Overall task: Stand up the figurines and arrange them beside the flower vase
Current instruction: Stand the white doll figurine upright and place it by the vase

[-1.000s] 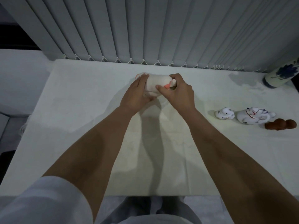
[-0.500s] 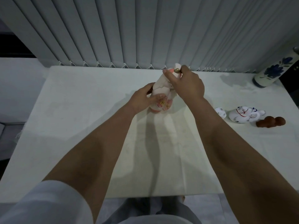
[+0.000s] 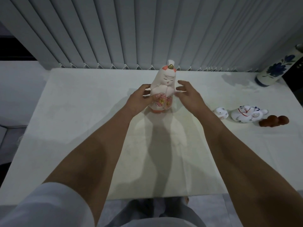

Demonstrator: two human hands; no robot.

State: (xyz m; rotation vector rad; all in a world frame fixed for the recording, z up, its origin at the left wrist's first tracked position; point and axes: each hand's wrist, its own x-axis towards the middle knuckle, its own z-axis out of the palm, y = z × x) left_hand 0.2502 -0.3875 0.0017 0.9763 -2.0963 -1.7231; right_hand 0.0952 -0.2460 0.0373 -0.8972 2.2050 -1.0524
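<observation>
A white doll figurine point(image 3: 164, 86) with pink flowers on its robe stands upright at the middle of the white table point(image 3: 82, 112). My left hand point(image 3: 141, 99) grips its lower left side. My right hand point(image 3: 188, 94) hovers just right of it, fingers spread, holding nothing. On the right lie three figurines on their sides: a small white one point(image 3: 220, 113), a larger white cat with red and blue marks point(image 3: 246, 115), and a brown one point(image 3: 274, 121). The blue-flowered white vase point(image 3: 277, 68) stands at the far right corner.
Grey vertical blinds point(image 3: 131, 30) hang right behind the table's far edge. The table's near edge runs just above my knees. A dark gap lies beyond the table's left side.
The doll went from lying in both hands to standing upright on the table. My right hand has let go of its head and drawn off to the right.
</observation>
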